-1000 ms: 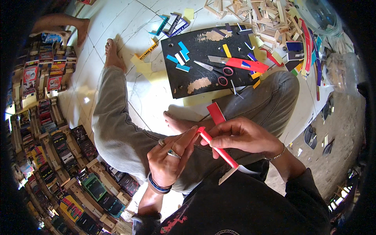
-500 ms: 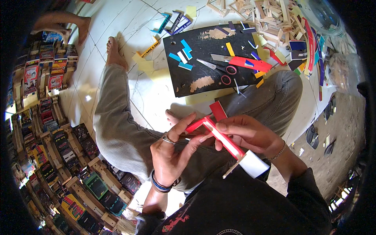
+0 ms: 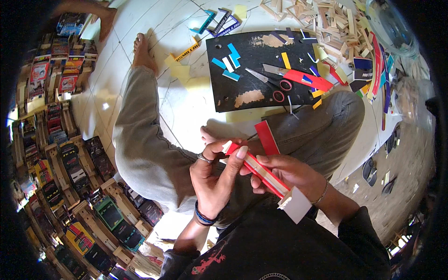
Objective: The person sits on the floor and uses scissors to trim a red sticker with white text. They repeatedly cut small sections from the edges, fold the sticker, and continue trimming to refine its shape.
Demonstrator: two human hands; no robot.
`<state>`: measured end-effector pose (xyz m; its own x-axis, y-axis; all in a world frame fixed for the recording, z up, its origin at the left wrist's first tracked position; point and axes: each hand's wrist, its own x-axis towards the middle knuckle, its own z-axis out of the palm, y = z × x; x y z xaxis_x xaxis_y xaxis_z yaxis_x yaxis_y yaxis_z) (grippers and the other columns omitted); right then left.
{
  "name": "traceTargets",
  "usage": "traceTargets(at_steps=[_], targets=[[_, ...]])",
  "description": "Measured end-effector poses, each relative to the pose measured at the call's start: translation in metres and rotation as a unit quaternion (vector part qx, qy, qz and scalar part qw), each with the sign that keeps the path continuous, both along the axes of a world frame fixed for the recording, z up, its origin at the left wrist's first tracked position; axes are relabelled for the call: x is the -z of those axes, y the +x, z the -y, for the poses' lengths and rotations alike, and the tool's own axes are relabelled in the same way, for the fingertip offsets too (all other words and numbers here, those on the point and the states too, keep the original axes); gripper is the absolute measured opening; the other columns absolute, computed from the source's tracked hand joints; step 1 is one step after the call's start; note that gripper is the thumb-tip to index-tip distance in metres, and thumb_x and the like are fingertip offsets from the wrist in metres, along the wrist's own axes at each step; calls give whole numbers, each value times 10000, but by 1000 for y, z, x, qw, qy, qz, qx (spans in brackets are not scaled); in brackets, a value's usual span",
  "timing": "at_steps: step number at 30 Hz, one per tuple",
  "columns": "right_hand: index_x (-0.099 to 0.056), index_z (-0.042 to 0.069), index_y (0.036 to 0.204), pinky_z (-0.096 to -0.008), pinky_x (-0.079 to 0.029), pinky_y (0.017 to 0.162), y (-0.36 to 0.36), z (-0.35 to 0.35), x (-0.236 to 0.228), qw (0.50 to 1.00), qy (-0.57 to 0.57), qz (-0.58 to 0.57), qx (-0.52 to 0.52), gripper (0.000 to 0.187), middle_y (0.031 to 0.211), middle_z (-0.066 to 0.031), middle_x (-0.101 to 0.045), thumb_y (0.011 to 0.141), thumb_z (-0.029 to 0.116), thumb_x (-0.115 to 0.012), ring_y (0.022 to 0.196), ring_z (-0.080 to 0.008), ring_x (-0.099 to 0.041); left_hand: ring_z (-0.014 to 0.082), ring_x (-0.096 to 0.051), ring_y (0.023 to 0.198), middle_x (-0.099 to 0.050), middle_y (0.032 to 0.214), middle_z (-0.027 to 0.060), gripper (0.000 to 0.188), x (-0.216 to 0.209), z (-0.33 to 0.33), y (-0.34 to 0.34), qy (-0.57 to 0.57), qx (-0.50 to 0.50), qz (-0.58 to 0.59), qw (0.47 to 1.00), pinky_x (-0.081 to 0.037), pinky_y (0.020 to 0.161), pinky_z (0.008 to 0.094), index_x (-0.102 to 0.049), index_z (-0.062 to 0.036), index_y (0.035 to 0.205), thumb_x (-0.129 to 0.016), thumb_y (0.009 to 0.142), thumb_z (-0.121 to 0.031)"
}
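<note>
Above my lap, both hands hold a narrow wooden piece wrapped along its sides in red sheet, with bare pale wood showing down its middle. My left hand is closed on the upper end, the thumb pressing on top near a small pale tip. The fingers of my right hand pinch the piece along its middle from the right side. A whitish square flap sticks out at the lower end, close to my shirt. Just beyond the hands a flat red strip juts up; where its lower end meets the piece is hidden.
A black board on the tiled floor bears scissors, a cutter blade and coloured strips. Wooden offcuts are heaped at the far right. Lettered coloured brackets lie beyond the board. Racks of toy-like wooden items line the left.
The red-wrapped piece has turned, and its upper red end, which angled out to the left, is now under my left fingers. The left thumb has come onto the piece; the whitish flap has tilted.
</note>
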<state>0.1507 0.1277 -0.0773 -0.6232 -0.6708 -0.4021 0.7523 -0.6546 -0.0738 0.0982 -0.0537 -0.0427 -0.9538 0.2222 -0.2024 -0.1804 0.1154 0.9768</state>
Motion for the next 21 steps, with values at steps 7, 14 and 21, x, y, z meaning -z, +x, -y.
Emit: traceTargets(at_steps=[7,14,21], targets=[[-551,20,1333,-323,-559,864,9,13,3,998,-53,17,22,425,1185,-69,-669,1039,327,-544,988,-177,-670,72,-675,839,-771,954,81,183,-10,2,5,-58,6,-14,998,-526,793,235,-746,-5,1092,-722,943,-109],[-576,6,1312,-292,-559,820,14,14,5,999,7,49,-2,424,1169,-76,-682,1044,331,-529,917,-169,-674,115,-704,921,-761,1066,117,241,-11,8,-3,-35,77,-13,996,-550,821,260,-722,-4,1174,-702,952,-95],[-596,6,1292,-315,-563,789,13,9,-2,999,45,12,-5,408,1146,-90,-692,1054,326,-510,905,-164,-680,161,-697,1014,-731,1159,118,274,-13,12,-1,79,86,119,986,-551,909,297,-705,-11,1211,-698,951,-98]])
